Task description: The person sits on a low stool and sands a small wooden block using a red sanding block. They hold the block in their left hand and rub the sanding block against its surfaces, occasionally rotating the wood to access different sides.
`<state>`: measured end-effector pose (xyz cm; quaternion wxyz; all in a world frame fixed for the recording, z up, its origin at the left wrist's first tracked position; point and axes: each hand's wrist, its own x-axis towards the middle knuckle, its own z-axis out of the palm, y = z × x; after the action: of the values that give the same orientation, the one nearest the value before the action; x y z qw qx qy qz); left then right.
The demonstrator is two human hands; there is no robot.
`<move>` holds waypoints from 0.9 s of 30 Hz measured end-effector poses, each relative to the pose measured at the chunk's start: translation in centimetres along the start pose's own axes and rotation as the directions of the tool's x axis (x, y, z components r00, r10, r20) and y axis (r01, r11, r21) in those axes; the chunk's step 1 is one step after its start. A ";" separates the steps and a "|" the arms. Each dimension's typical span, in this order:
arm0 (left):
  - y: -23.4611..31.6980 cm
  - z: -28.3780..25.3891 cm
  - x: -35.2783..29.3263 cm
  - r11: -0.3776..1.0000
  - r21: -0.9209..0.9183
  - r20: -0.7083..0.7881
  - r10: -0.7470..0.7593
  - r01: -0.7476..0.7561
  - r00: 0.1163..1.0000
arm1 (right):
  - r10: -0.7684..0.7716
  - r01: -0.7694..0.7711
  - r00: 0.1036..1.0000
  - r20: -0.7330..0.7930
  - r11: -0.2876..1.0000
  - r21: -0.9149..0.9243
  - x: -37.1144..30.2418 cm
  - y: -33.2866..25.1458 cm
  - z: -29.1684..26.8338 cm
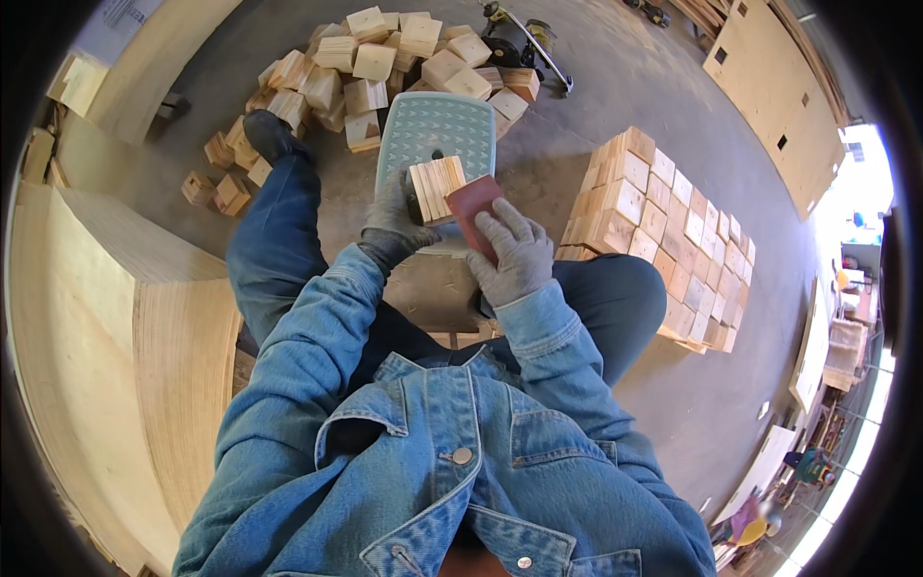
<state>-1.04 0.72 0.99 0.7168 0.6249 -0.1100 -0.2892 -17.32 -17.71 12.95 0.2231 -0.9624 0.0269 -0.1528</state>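
My left hand, in a grey glove, is closed around a laminated wood block in front of me. A reddish-brown sheet of sandpaper is in my gloved right hand, pressed against or right beside the block's right side; I cannot tell whether it touches. Beneath and beyond the block stands a pale green plastic stool with a textured top. The fingers of my left hand are partly hidden by the block.
Beyond the stool lies a loose heap of wood blocks. To the right, more blocks are stacked in neat rows. A black-and-yellow tool rests on the floor behind the heap. Large plywood stacks rise at my left.
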 end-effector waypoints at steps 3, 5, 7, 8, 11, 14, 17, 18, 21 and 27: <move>3.7 3.0 -0.3 0.823 -0.543 0.041 -0.171 0.166 0.984 | -0.068 0.072 0.996 0.060 0.995 -0.066 -0.3 -0.7 0.6; 2.8 1.8 -0.2 0.925 -0.379 -0.048 -0.035 0.014 0.998 | -0.112 0.124 0.989 0.097 0.984 -0.129 0.1 -1.8 1.3; 0.6 0.6 0.1 0.869 0.383 -0.041 0.353 -0.312 0.935 | -0.119 0.127 0.991 0.066 0.983 -0.134 0.8 -1.8 2.3; 0.4 0.5 0.1 0.820 0.466 -0.019 0.386 -0.333 0.922 | -0.108 0.116 0.992 0.060 0.983 -0.143 1.4 -1.8 2.6; 0.3 0.7 -0.5 0.918 0.316 0.028 0.244 -0.240 0.969 | -0.031 0.041 0.997 0.064 0.987 -0.157 4.0 -1.6 3.7; -3.0 -0.5 1.4 0.974 0.147 -0.008 0.176 -0.173 0.984 | 0.046 -0.024 0.993 0.113 0.981 -0.191 9.2 -2.8 4.3; -2.8 -0.1 1.8 0.931 0.303 -0.032 0.223 -0.203 0.974 | 0.106 -0.079 0.988 0.116 0.973 -0.216 11.8 -2.5 4.8; -2.4 0.2 1.5 0.859 0.459 -0.042 0.275 -0.226 0.961 | 0.113 -0.084 0.987 0.115 0.969 -0.233 11.8 -2.2 4.8; -1.0 0.4 0.6 0.694 0.685 -0.076 0.372 -0.223 0.925 | 0.062 -0.038 0.993 0.098 0.973 -0.228 9.9 -1.7 4.7; 0.6 0.2 0.0 0.632 0.744 -0.073 0.398 -0.216 0.915 | -0.099 0.112 0.990 0.105 0.986 -0.126 0.7 -2.4 2.6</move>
<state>-0.97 0.52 1.56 0.4587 0.8563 -0.2363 -0.0209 -15.88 -14.54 11.94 0.1517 -0.9814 -0.0252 -0.1150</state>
